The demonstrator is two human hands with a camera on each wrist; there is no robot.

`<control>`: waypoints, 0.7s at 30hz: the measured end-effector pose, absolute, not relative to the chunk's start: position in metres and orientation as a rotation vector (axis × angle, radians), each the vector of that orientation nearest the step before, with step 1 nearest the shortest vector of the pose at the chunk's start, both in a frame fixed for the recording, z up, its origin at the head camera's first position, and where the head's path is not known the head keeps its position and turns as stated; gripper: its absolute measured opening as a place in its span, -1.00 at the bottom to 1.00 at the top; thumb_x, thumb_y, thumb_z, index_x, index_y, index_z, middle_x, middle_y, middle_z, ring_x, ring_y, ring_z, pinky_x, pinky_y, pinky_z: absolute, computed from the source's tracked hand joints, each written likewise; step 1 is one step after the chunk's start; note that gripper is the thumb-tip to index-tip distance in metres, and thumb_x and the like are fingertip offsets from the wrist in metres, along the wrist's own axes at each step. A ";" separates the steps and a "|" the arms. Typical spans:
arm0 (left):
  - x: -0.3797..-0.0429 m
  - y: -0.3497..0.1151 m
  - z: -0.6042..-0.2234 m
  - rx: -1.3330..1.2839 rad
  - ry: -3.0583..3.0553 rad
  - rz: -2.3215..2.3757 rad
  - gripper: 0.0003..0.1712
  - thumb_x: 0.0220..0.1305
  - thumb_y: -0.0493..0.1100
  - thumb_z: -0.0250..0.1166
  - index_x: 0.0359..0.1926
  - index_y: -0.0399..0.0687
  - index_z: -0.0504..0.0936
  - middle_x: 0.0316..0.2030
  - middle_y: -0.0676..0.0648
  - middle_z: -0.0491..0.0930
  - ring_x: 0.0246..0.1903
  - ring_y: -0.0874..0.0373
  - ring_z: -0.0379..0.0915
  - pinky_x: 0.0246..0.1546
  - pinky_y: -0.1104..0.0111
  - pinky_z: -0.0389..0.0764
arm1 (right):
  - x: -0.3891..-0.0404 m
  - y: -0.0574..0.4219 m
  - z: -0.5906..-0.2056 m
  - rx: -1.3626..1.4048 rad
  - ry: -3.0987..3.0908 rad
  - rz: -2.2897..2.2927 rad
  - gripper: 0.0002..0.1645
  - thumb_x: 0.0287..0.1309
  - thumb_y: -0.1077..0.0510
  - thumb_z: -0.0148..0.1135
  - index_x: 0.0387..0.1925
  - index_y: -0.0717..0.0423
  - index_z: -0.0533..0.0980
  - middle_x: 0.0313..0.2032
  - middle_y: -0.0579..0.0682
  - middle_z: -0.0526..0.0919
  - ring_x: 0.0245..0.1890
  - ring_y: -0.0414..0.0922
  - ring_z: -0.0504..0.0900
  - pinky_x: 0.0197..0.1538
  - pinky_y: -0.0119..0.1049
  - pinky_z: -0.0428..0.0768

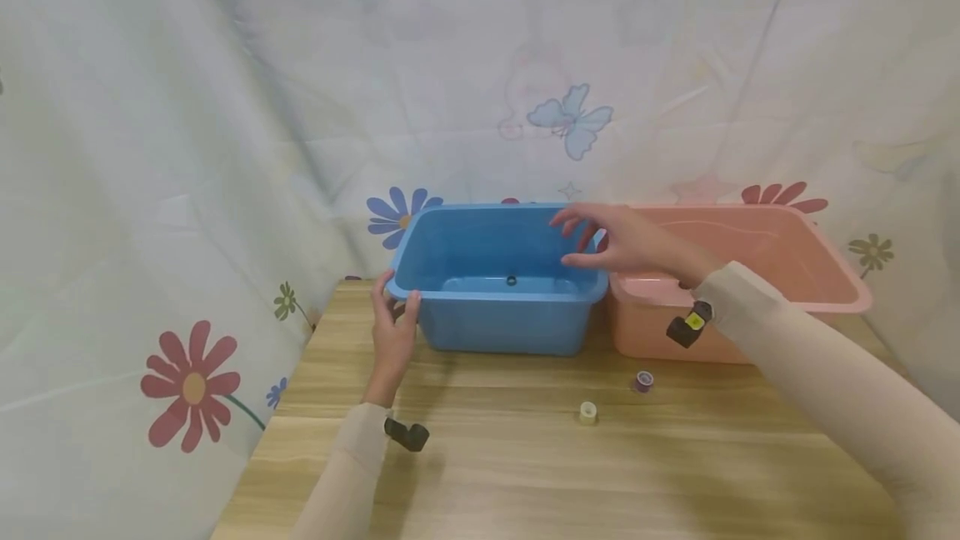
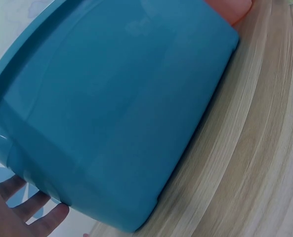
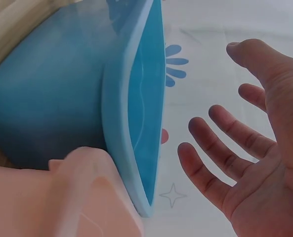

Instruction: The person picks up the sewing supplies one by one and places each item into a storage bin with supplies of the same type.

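- The blue bin (image 1: 510,325) stands upright on the tabletop (image 1: 480,482), near its far edge and toward the far left corner.
- The left hand (image 1: 393,336) grips the blue bin at its near left corner; the head view shows the thumb on the front by the rim, while the left wrist view shows fingertips against the end wall.
- The right hand (image 1: 618,240) hovers over the blue bin's right end. The right wrist view lays its palm bare: fingers and thumb apart, nothing between them.
- Only the head view looks down into the blue bin, where a small dark ring (image 1: 512,280) lies on the floor.
- The pink bin (image 1: 637,332) stands along the far edge, right of the blue one; the right wrist view shows their rims meeting or nearly so, contact unclear.
- A purple roll (image 1: 643,382) and a cream roll (image 1: 588,418) appear in the head view, apart on the tabletop before the bins, the cream one closer to the near edge.
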State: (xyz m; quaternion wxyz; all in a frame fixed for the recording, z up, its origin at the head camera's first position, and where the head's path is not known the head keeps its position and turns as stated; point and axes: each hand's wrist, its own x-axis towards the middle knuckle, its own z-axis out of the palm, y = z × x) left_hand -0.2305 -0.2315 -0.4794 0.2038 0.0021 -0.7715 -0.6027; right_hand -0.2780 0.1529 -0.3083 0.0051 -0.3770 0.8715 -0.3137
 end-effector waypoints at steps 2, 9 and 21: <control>-0.231 -0.231 -0.480 0.007 -2.148 -1.683 -0.29 0.48 0.24 0.18 0.51 0.47 0.10 0.41 -0.26 0.34 0.21 -0.26 0.43 0.12 -0.18 0.52 | -0.273 0.156 -0.309 -1.192 2.736 -0.974 -0.34 0.17 0.02 0.53 0.28 -0.14 0.49 0.02 -0.09 0.64 -0.10 -0.10 0.69 -0.11 -0.16 0.70; -0.230 -0.230 -0.481 0.020 -2.162 -1.679 -0.30 0.47 0.25 0.18 0.51 0.52 0.09 0.44 -0.22 0.31 0.22 -0.23 0.43 0.13 -0.20 0.52 | -0.260 0.165 -0.310 -1.228 2.722 -0.984 -0.36 0.16 -0.02 0.53 0.26 -0.10 0.52 0.02 -0.09 0.65 -0.10 -0.04 0.70 -0.14 -0.20 0.70; -0.229 -0.230 -0.478 0.024 -2.172 -1.661 -0.28 0.48 0.27 0.17 0.51 0.46 0.08 0.43 -0.25 0.32 0.22 -0.22 0.43 0.16 -0.19 0.50 | -0.245 0.174 -0.318 -1.203 2.710 -1.007 -0.37 0.18 0.01 0.53 0.27 -0.14 0.51 0.01 -0.13 0.64 -0.12 -0.05 0.69 -0.18 -0.20 0.70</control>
